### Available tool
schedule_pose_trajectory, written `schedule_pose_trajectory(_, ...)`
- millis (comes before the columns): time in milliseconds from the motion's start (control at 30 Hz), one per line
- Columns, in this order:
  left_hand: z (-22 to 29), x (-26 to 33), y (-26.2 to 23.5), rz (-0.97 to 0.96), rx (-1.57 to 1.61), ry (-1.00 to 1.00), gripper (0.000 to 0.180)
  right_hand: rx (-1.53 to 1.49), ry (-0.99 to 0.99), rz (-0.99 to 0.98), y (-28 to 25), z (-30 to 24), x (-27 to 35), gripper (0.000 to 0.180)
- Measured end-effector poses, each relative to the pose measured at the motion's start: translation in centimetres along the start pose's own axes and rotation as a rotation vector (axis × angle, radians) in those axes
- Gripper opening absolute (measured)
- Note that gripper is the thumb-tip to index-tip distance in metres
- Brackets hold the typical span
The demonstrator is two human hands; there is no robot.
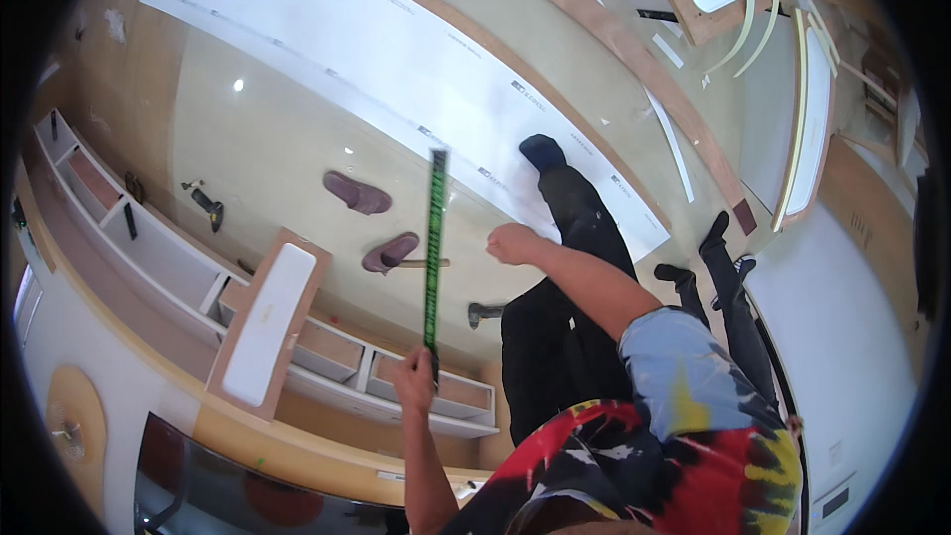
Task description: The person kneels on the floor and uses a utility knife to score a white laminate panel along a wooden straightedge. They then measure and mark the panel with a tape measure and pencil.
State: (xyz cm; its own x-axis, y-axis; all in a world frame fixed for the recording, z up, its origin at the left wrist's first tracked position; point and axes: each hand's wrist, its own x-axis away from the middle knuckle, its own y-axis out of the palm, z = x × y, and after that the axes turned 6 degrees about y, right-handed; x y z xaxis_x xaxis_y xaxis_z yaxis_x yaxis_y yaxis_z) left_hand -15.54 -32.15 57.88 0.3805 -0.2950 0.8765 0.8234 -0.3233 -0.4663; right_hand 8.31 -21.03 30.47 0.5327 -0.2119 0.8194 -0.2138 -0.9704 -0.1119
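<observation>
My left hand (pixel 414 382) is closed around the lower end of a long, narrow black strip with green print (pixel 433 267). The strip stands nearly upright in the picture, its far end by the edge of a long white board (pixel 396 50) lying on the floor. My right hand (pixel 512 244) is held up in front of my leg with its fingers curled in, apart from the strip. Whatever it may hold is hidden. One of my feet, in a dark sock (pixel 542 153), rests on the white board.
Two maroon slippers (pixel 359 194) and a power drill (pixel 483 314) lie on the floor, with another drill (pixel 206 206) farther left. A white shelf unit (pixel 168 248) runs along the left. Another person's legs (pixel 738 307) show at right. Long brown boards (pixel 634 50) lie beyond the white one.
</observation>
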Motion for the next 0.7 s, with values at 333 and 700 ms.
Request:
schedule_pose_trajectory(333, -4.1, 4.4, -11.0, 0.148, 0.294, -0.126, 0.035, -0.170, 0.026, 0.366, -14.1, -12.4, 4.9, 0.030)
schedule_pose_trajectory(700, -5.8, -10.7, -18.9, 0.087, -0.003, 0.041, 0.035, -0.420, 0.182, 0.369, -6.7, -24.5, -2.3, 0.029)
